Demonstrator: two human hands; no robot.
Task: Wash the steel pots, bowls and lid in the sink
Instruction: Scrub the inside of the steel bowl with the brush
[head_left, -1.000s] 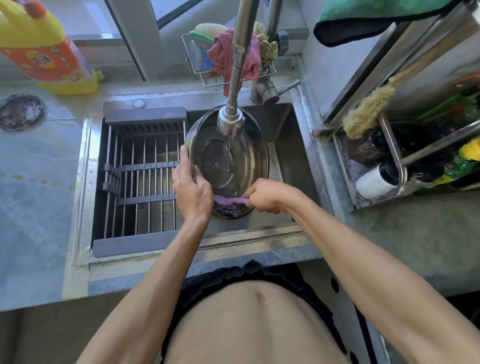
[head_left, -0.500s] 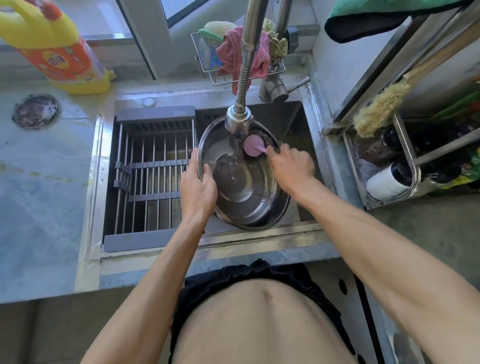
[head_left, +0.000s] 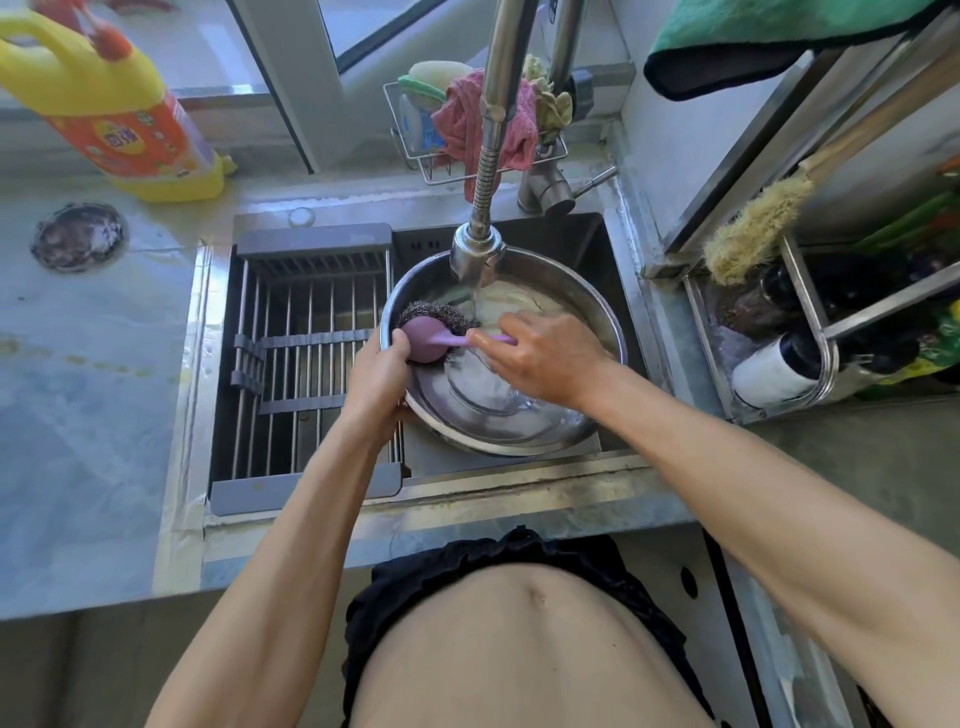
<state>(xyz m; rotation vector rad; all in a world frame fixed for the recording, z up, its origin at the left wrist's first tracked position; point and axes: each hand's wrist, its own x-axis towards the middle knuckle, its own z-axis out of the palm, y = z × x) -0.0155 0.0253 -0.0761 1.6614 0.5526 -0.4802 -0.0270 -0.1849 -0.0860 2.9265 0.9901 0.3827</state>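
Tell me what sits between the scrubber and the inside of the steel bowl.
Nothing visible does. The right hand holds the purple-handled scrubber, whose steel-wool head already lies against the inner wall of the steel bowl at its left side. The left hand grips the rim just beside it, and the faucet runs water in behind.

Bright window daylight — sharp, edges fisheye-bent.

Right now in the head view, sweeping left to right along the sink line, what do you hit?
Round drain cover → grey drying rack → left hand → purple-handled scourer → right hand on its handle → steel bowl, far rim → white-capped bottle.
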